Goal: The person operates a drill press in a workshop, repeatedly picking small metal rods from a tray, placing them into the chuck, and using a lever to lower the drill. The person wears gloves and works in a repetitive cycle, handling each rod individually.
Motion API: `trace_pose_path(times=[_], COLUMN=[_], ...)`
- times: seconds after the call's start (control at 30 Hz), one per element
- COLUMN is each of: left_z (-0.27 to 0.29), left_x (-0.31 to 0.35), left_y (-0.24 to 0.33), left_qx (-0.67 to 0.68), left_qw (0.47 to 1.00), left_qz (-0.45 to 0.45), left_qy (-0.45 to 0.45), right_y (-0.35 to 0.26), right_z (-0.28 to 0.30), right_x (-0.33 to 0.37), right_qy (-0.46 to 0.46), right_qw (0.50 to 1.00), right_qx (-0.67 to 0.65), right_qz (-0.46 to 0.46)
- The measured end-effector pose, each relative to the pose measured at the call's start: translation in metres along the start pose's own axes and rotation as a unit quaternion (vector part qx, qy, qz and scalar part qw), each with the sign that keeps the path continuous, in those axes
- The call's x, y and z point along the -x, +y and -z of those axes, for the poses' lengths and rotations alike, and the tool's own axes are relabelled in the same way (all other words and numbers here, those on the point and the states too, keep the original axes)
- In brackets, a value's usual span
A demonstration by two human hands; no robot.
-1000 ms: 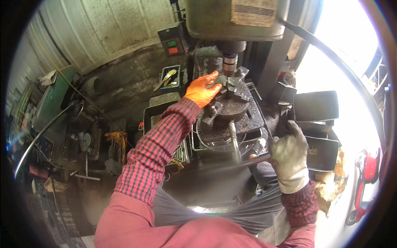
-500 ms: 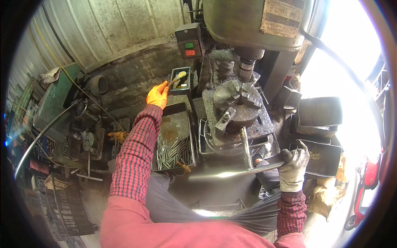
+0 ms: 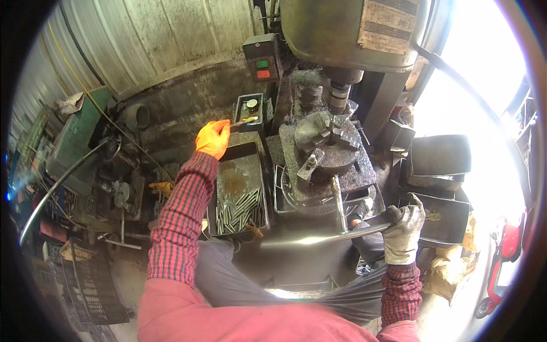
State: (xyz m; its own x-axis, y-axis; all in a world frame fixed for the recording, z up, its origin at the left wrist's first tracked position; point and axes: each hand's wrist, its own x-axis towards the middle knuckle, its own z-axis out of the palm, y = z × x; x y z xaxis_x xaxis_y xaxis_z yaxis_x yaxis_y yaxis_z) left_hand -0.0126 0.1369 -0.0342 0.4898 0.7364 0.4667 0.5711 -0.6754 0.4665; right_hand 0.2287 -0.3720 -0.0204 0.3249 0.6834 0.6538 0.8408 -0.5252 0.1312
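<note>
My left hand (image 3: 213,139), in an orange glove, is closed round the handle of a small brush (image 3: 240,123). The brush's pale tip lies over the near part of a small dark box (image 3: 261,117), where a round whitish thing (image 3: 252,104) also shows. My right hand (image 3: 405,228), in a grey-white work glove, wraps the end of a long metal bar (image 3: 367,231). The bar runs leftward below the three-jaw chuck (image 3: 325,162), which sits on the drill press table under the drill head (image 3: 340,94). A short upright rod (image 3: 338,202) meets the bar near the chuck.
A metal tray (image 3: 233,171) with several steel rods (image 3: 242,212) stands under my left forearm. The switch box (image 3: 263,60) has a green and a red button. Dark bins (image 3: 440,155) stand at right. A plastic crate (image 3: 94,285) is at lower left.
My left hand has shifted slightly left and nearer, and the brush tip has dropped lower at the small box, uncovering the round whitish thing. My right hand stays on the bar.
</note>
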Motion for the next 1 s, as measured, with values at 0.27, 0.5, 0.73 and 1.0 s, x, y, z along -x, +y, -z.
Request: trace_pose_path(times=[0.27,0.5,0.73,1.0], left_z=[0.027,-0.013,-0.033,-0.043], left_x=[0.062,0.042,0.020,-0.027], left_y=[0.042,0.149,0.117,-0.024], left_qx=[0.308,0.568,0.464,0.241], left_qw=[0.949,0.815,0.882,0.960], left_qz=[0.051,0.028,0.053,0.114], left_qy=[-0.043,-0.110,-0.065,0.081], right_y=[0.003,0.005,0.008,0.004], right_z=[0.004,0.004,0.003,-0.001], right_x=[0.001,0.001,0.003,0.007], right_qy=[-0.021,-0.008,-0.009,-0.018], right_qw=[1.000,0.999,0.999,0.999], right_qx=[0.000,-0.047,-0.025,-0.008], right_qz=[-0.013,-0.017,-0.019,-0.036])
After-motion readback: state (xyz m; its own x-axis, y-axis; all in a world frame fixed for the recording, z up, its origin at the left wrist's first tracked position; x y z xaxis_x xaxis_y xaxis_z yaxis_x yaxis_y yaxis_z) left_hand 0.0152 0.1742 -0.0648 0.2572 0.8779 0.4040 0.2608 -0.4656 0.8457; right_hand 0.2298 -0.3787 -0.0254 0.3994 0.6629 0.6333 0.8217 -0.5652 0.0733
